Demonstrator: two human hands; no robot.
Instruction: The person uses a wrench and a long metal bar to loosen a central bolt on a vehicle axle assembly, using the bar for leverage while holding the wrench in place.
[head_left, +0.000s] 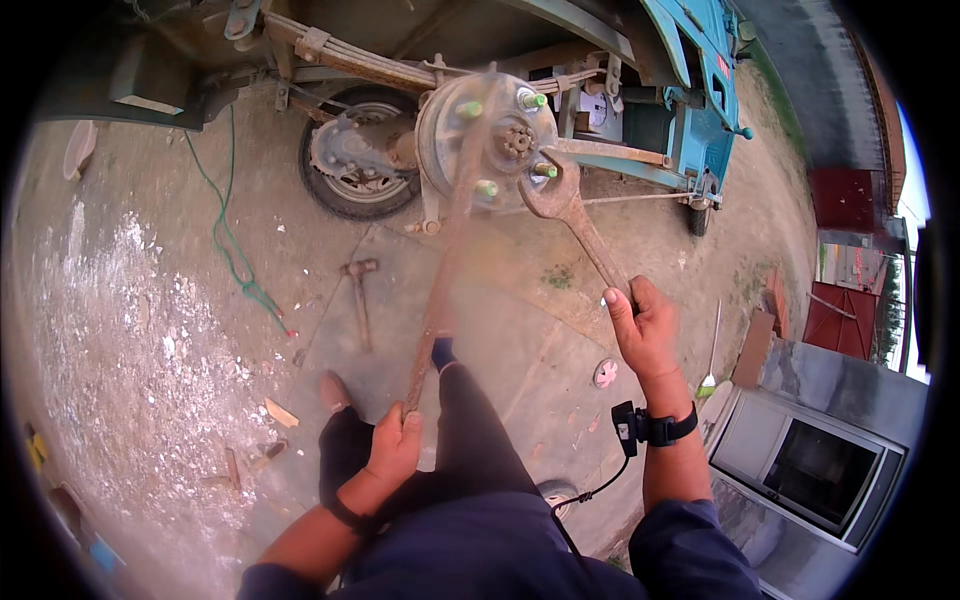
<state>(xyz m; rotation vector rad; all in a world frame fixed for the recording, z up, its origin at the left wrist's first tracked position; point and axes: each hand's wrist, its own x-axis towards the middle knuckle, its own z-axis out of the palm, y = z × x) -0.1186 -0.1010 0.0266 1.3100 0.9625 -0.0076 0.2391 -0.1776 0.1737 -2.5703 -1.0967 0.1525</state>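
Ahead of me is a rusty wheel hub (pixel 428 130) with green-tipped studs around its toothed centre. My left hand (pixel 393 445) is closed around the lower end of a long rusty metal bar (pixel 440 285). The bar slants up across the front of the hub, its far end passing among the studs. In my right hand (pixel 645 325) is the handle of a large rusty open-end wrench (pixel 555 200). The wrench's jaw is at the lower right stud (pixel 545 170); whether it grips a nut there, I cannot tell.
A hammer (pixel 361 300) lies on the concrete below the hub. Behind stands a tyred wheel (pixel 365 195) under the blue vehicle (pixel 715 110). A green cord (pixel 230 250) trails on the left. A broom (pixel 708 385) and metal-framed cabinet (pixel 800 460) are at right.
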